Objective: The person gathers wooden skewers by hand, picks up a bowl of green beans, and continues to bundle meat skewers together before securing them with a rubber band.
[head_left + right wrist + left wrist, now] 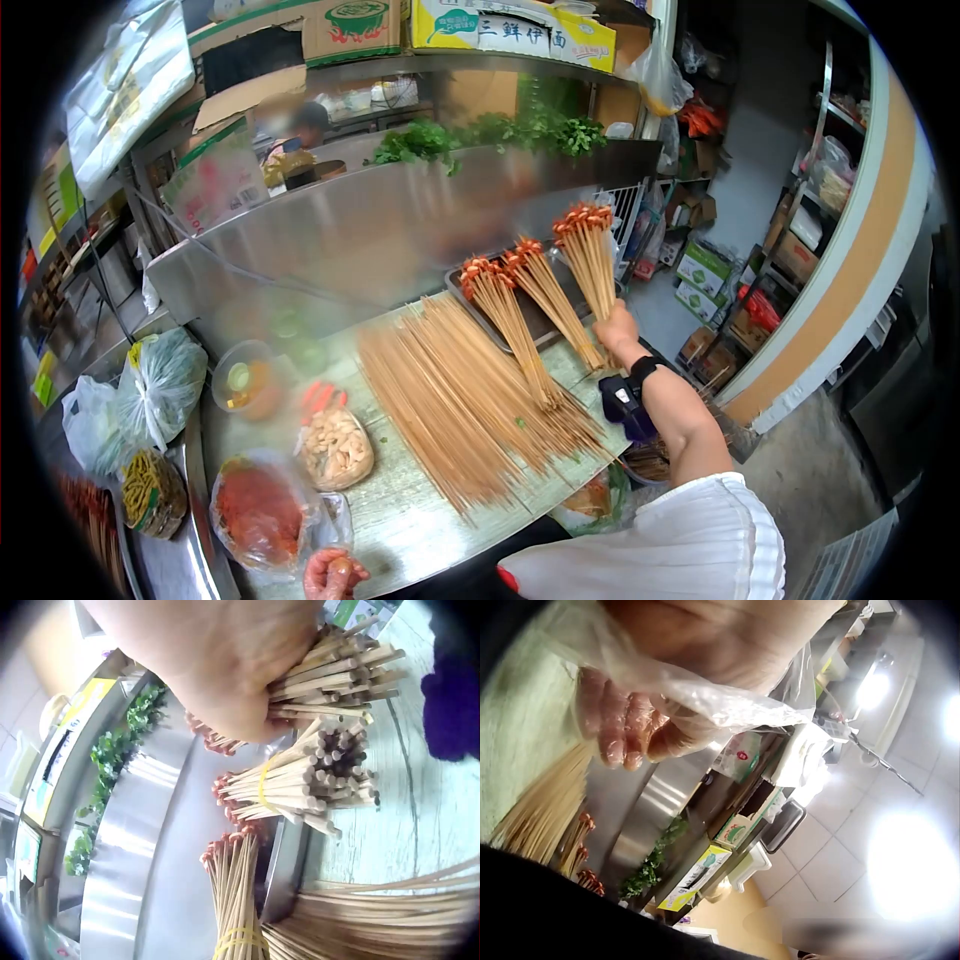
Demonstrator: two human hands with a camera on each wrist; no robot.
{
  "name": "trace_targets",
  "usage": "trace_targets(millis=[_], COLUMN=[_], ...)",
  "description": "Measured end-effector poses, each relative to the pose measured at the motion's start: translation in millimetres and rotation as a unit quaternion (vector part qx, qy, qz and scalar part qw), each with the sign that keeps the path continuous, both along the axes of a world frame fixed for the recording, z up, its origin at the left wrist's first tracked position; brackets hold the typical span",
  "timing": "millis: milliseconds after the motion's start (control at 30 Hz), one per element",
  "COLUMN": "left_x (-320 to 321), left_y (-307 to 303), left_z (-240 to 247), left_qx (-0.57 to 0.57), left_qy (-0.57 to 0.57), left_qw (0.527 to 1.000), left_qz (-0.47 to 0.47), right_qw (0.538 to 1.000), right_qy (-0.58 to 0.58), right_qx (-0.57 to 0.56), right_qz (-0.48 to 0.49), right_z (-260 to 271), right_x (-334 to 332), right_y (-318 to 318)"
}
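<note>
My right hand (617,328) grips the lower ends of a bundle of wooden skewers (588,262) with red-and-white food pieces at the tips. In the right wrist view, the blunt ends (337,675) stick out past the palm. Beside it, two more bundles of loaded skewers (545,290) (510,320) lean with their tips on a dark metal tray (463,290); yellow bands (264,780) tie them. My left hand (335,574), in a clear plastic glove (705,701), is at the table's front edge beside a bag of red food (260,510), fingers loosely curled and nothing visible in them.
Many bare skewers (440,400) lie fanned across the pale table (400,540). A tub of pale pieces (335,450) and a clear container (245,380) stand at the left. Behind rises a steel panel (380,230) with leafy greens (420,142) above it.
</note>
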State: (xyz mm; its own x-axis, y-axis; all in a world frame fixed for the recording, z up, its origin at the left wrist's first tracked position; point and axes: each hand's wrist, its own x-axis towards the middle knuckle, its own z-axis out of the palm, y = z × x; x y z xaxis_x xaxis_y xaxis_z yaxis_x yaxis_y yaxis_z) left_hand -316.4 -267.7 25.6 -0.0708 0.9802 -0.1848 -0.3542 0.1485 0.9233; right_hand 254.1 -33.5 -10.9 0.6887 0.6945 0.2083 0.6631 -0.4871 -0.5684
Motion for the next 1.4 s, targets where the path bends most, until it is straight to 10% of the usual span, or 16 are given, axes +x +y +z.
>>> trace_targets(millis=[167, 267, 433, 733, 833, 1000, 1400], left_x=[-10, -27, -2, 62, 50, 53, 36], left_y=[-3, 16, 64, 118, 102, 86, 86], left_z=[-4, -41, 34, 100, 93, 80, 15], left_qx=[-0.013, 0.043, 0.144, 0.316, 0.223, 0.291, 0.293], left_qy=[0.011, 0.043, 0.252, 0.095, -0.194, 0.051, 0.211], left_qw=[1.000, 0.995, 0.944, 0.934, 0.938, 0.955, 0.932], left_qz=[-0.013, -0.079, -0.159, -0.134, -0.183, -0.001, -0.017], right_qw=[0.967, 0.901, 0.849, 0.702, 0.653, 0.680, 0.705], right_qy=[-0.085, 0.238, 0.377, 0.462, 0.427, 0.383, 0.127], right_qx=[0.195, 0.291, 0.210, 0.108, 0.018, 0.044, -0.031], right_qz=[0.144, 0.217, 0.304, 0.531, 0.626, 0.624, 0.697], right_z=[-5, 24, 103, 60, 53, 25, -93], right_x=[23, -28, -161, -322, -351, -397, -390], right_y=[-21, -55, -115, -138, -129, -127, -83])
